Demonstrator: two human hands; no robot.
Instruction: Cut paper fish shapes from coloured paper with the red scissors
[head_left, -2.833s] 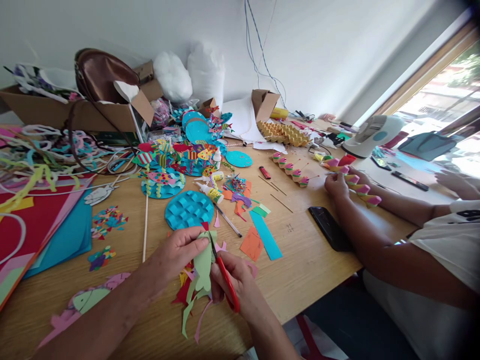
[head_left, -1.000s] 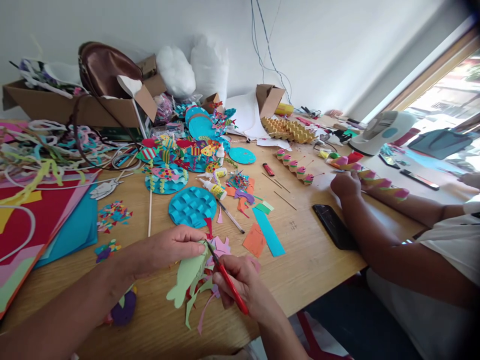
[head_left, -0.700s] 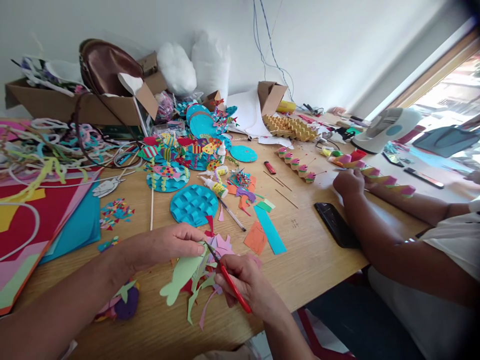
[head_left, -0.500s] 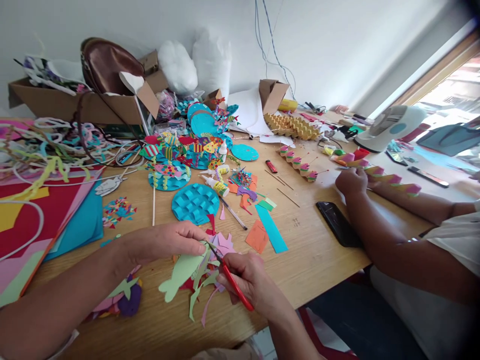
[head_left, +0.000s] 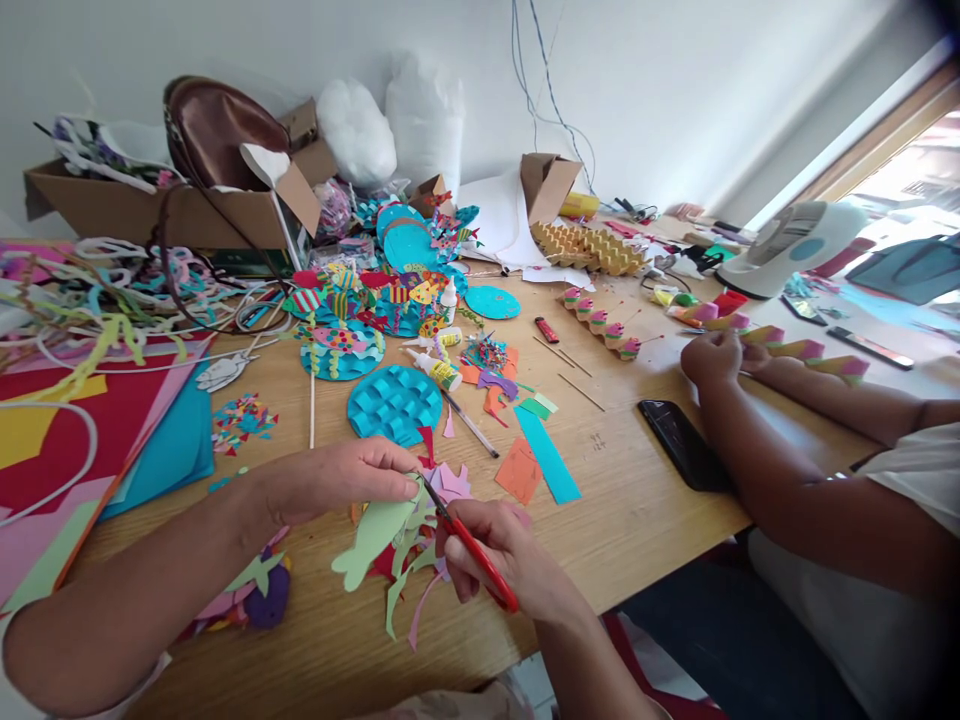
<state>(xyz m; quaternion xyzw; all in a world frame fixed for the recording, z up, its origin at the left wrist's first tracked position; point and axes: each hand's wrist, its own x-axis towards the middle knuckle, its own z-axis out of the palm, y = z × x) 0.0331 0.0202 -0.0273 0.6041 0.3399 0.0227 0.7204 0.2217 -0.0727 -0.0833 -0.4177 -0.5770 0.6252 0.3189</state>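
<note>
Pinched in my left hand (head_left: 379,472) is a pale green paper fish (head_left: 373,537), its tail pointing down and left. My right hand (head_left: 489,548) grips red-handled scissors (head_left: 480,562), and their blades reach up to the edge of the green paper beside my left fingertips. Whether the blades are parted is too small to tell. Below and behind the fish lie paper scraps (head_left: 450,484) in pink, red and green. A pile of cut paper shapes (head_left: 262,590), some purple and pink, rests under my left forearm.
A woven blue paper disc (head_left: 395,405), glue bottles (head_left: 441,372) and a pen (head_left: 471,424) lie beyond my hands. Coloured sheets (head_left: 161,440) are stacked at left. At right, a co-worker's hands (head_left: 712,355) hold a painted egg-carton strip (head_left: 787,345) near a black phone (head_left: 684,445).
The whole view has shifted slightly. The green fish has turned a little, its tail swinging right, and the scissors have tilted slightly. Both hands keep their holds.
</note>
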